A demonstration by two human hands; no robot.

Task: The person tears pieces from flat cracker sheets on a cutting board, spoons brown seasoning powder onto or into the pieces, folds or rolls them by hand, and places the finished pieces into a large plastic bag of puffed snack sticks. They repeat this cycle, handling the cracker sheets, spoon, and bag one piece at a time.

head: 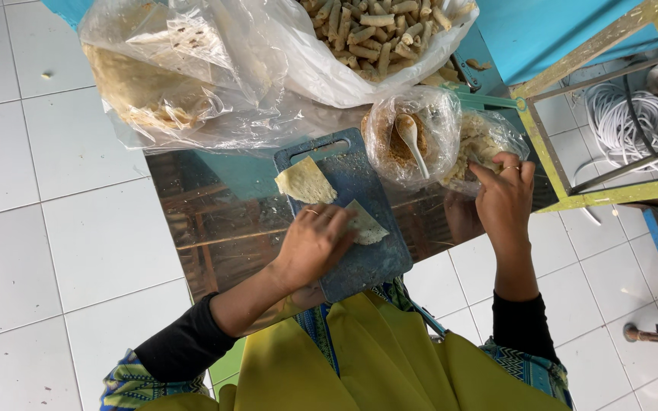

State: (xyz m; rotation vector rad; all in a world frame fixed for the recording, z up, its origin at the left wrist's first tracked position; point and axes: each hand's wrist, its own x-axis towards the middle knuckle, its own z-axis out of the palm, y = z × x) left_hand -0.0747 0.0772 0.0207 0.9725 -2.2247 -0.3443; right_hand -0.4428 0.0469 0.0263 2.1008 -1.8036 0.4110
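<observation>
1. Two hands in view, both the wearer's own, black sleeves, yellow apron below.
2. Left hand (315, 242): fingers (336, 222) loosely curled, lying flat on a folded wrapper (365, 226), pinning it to the blue cutting board (359, 262). Ring on one finger. Not a clamp grip, just pressing down on top.
3. Right hand (506, 199): fingers bunched narrow, tips at the mouth of a small clear bag of pale filling (481, 144). Whether anything is pinched between them, cannot tell; the plastic hides the tips.
4. Wrapper pieces on the board: two. The folded one sits under the left hand near the board's middle; a second flat piece (305, 181) lies just above it, near the handle slot, apart from the hand.
5. Small bags right of the board: two, touching. The left one holds brown crumbs (394, 148) and one white spoon (410, 137).
6. Large bags at the top: two. One holds a stack of round flat sheets (146, 84), the other many finished rolls (378, 27).
7. One reflective metal tabletop (207, 228) under everything.
</observation>
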